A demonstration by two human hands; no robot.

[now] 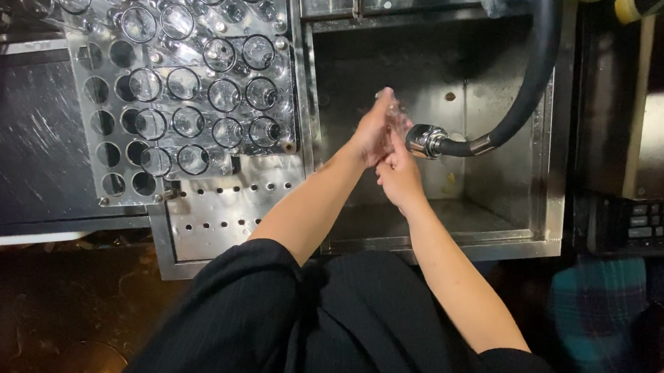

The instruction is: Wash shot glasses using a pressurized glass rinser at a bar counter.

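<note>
Glass (397, 117) sits clasped in left hand (372, 130).

The sink basin (497, 199) lies open to the near right, below the black hose (534, 76) and its metal nozzle (424, 140), which cross its far right. Left of the basin, a perforated rack (113, 161) packed with upright glasses (190, 81) blocks passage; only the holed tray (223, 209) near it is bare.
</note>
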